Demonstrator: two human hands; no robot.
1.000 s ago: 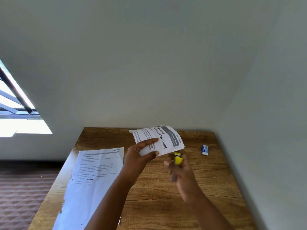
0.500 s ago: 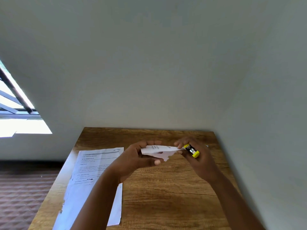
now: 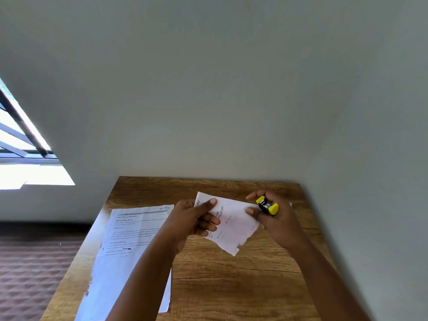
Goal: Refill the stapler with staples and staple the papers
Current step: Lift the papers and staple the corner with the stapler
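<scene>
The large sheet (image 3: 129, 239) lying on the table, well to the left of the left hand (image 3: 192, 218), reads "SECTION 3" at its top right corner, then the headings "INITIAL SCENE SETUP" and "TASK DESCRIPTION" (the body lines blur). The small paper (image 3: 231, 223) pinched in that hand shows "not yet" just beside the thumb.

Single head-worn wide-angle view, forward and down over the near wooden table (image 3: 231, 286) toward the wall (image 3: 208, 89).
</scene>
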